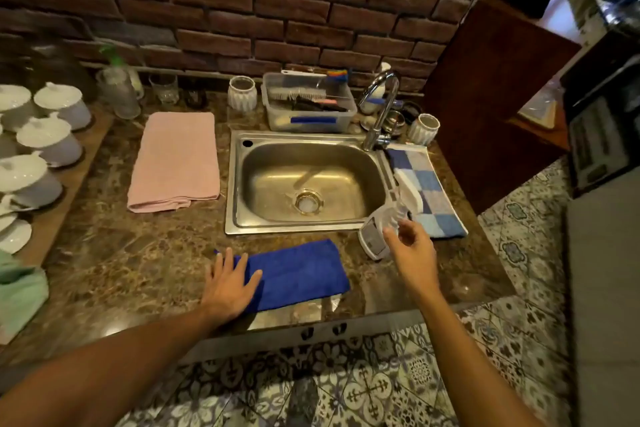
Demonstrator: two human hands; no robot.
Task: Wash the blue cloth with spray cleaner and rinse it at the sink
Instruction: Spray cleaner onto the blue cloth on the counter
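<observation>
The blue cloth [298, 274] lies folded on the brown stone counter in front of the steel sink [239, 184]. My left hand [230, 282] rests flat on the cloth's left end, fingers straight. The clear spray bottle [377, 232] with a white head stands at the sink's front right corner. My right hand [410, 248] hovers right beside the bottle with fingers loosely spread, and I cannot tell whether it touches the bottle. The faucet [379, 107] rises at the sink's back right; no water runs.
A pink towel [175, 159] lies left of the sink, and a blue checked cloth [433, 184] to its right. A plastic tub of brushes [308, 104], jars and glasses line the brick wall. White lidded cups [48, 139] stand at far left. The counter's front edge is near my arms.
</observation>
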